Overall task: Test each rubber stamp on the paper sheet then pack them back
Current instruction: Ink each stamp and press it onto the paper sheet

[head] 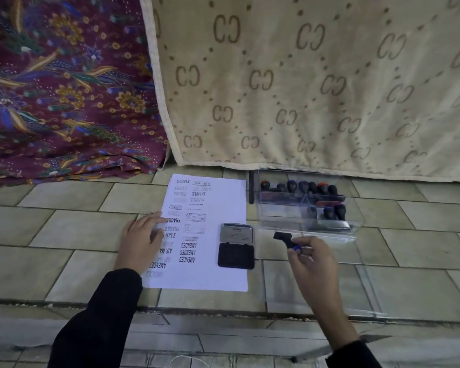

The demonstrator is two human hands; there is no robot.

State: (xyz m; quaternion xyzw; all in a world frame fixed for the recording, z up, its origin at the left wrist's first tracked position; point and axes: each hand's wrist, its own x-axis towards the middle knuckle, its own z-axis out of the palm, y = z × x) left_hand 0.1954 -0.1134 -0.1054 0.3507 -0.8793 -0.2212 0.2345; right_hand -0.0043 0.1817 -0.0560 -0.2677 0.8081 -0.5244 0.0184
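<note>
A white paper sheet [218, 272] lies on the tiled floor, covered with several black stamp prints. My left hand [141, 240] rests flat on its left edge, fingers straight. An open black ink pad [236, 255] sits on the sheet's right side, its lid folded back. My right hand [312, 258] pinches a black rubber stamp [284, 239] with a blue handle tip, held in the air just right of the pad and in front of the box. A clear plastic box [276, 208] at the right holds several more stamps [303, 187].
A beige patterned cloth [316, 88] hangs behind the box, its hem just over the box's back edge. A maroon floral cloth [64, 88] lies at the back left. The box's clear lid [367, 288] lies on the tiles beside my right forearm. A step edge [223, 312] runs along the front.
</note>
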